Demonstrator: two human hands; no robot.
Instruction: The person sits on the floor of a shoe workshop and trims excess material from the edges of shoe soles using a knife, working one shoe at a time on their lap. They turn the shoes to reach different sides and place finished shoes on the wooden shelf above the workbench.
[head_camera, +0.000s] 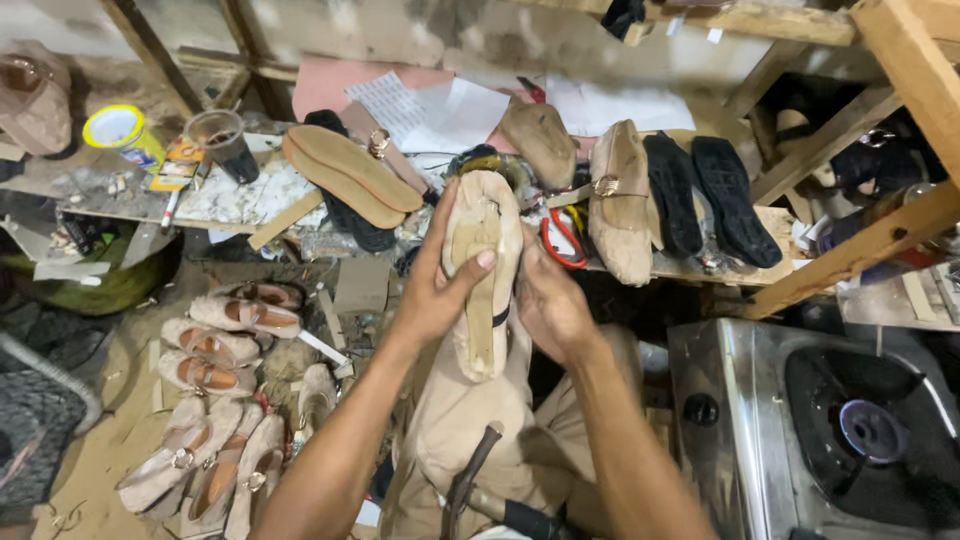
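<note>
- Holding a beige shoe upper on its last (482, 285) sole-side up over the lap, both hands keep the underside turned toward the eye, presumably so that the lasted edge can be checked and pressed.
- Left hand (437, 290): grip closed around the left flank of the shoe, thumb laid across the bottom near the toe, which steadies it against pressure from the other side.
- Right hand (553, 305): grip closed on the right flank of the shoe, fingers wrapped behind it; the two hands oppose each other, so the shoe is clamped between them.
- Metal stand (470, 480), below the shoe and between the knees: a curved dark post, seemingly kept within reach as a support.
- Gas stove (760, 400), right of the shoe: one burner, no flame visible.
- Finished beige shoes (215, 400), left of and below the shoe: laid in rough rows on the floor, clear of the work.
- Surface (240, 195), beyond the shoe: a cluttered wooden bench carrying tan insoles (345, 175), black outsoles (710, 200), a buckled beige shoe (620, 200), and a yellow-rimmed tin (122, 135) at far left.
</note>
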